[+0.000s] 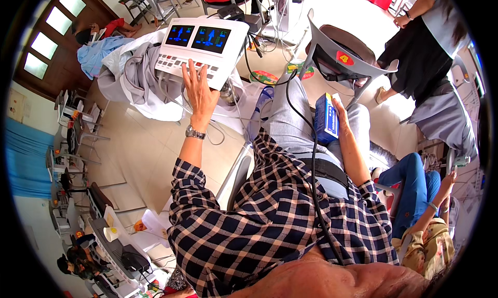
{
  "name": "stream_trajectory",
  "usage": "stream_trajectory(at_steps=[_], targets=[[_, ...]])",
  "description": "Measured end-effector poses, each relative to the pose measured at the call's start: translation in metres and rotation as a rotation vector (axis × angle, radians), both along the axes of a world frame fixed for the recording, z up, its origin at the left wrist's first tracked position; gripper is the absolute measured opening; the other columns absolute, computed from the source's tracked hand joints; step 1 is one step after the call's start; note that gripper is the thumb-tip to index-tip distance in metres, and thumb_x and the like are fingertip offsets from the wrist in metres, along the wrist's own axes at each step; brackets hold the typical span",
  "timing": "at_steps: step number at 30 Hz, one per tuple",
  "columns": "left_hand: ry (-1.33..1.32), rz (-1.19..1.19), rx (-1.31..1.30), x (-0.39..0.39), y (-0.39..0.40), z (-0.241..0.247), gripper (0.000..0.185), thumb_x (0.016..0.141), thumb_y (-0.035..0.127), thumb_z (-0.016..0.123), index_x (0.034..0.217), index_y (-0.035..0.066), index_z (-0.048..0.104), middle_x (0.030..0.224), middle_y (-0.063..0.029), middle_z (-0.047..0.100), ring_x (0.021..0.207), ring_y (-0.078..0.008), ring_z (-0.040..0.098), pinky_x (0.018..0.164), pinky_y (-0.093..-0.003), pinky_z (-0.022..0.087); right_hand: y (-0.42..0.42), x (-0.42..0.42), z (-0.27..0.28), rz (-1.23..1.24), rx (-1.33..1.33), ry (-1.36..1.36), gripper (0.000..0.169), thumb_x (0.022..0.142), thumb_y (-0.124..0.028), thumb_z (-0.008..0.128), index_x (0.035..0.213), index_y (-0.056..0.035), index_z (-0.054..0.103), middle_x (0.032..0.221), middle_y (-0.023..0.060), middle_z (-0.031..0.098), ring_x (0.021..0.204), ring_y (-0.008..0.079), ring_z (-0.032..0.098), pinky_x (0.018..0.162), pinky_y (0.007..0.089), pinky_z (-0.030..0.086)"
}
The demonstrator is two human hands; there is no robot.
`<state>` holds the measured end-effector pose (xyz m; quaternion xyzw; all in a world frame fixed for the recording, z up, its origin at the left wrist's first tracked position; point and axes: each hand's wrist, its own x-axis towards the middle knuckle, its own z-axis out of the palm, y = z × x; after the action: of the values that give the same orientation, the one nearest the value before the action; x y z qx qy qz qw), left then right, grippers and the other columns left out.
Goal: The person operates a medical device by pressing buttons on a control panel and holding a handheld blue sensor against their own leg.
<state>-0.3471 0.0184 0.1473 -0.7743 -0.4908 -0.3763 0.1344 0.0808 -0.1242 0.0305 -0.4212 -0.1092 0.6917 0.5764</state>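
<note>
My left hand [200, 91] reaches to a white electronic console [208, 39] with two dark displays and rows of buttons. Its spread fingertips rest on or just over the button panel, and it holds nothing. On my lap, my right hand [343, 113] grips a blue and white cardboard box [326, 119] that bears writing. The box stands on end against my thigh, the palm along its right side. Around my waist is a grey and black belt [321, 171]. A black cable [311, 123] runs down over my front from near the console.
Grey cloth [144, 72] lies beside the console. Ahead stands a grey chair [350, 59] with a numbered sticker. Cables hang near the machine behind the console. A person in blue jeans [404, 197] sits to my right; another in a black skirt [406, 64] stands farther ahead.
</note>
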Motion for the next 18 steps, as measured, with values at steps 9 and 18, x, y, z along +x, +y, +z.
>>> stream_trajectory(at_steps=[9,18], targets=[[0.036,0.019,0.041,0.004,-0.001,0.004,0.056,0.072,0.011,0.078,0.122,0.002,0.054,0.149,-0.0266,0.033,0.14,-0.0467,0.025,0.113,-0.0532,0.028,0.006,0.008,-0.025,-0.109,0.061,-0.081,0.048,0.084,-0.05,0.065,0.101,-0.0058,0.064,0.081,0.0092,0.069,0.063,0.0214,0.068,0.059,0.0331,0.058],[-0.03,0.015,0.017,0.006,0.001,0.003,0.058,0.067,0.005,0.076,0.12,0.001,0.053,0.152,-0.0248,0.03,0.141,-0.0462,0.023,0.113,-0.0544,0.027,0.002,0.006,-0.012,-0.077,0.069,-0.057,0.046,0.086,-0.049,0.065,0.104,-0.0066,0.064,0.083,0.0088,0.069,0.065,0.0202,0.068,0.06,0.0328,0.058]])
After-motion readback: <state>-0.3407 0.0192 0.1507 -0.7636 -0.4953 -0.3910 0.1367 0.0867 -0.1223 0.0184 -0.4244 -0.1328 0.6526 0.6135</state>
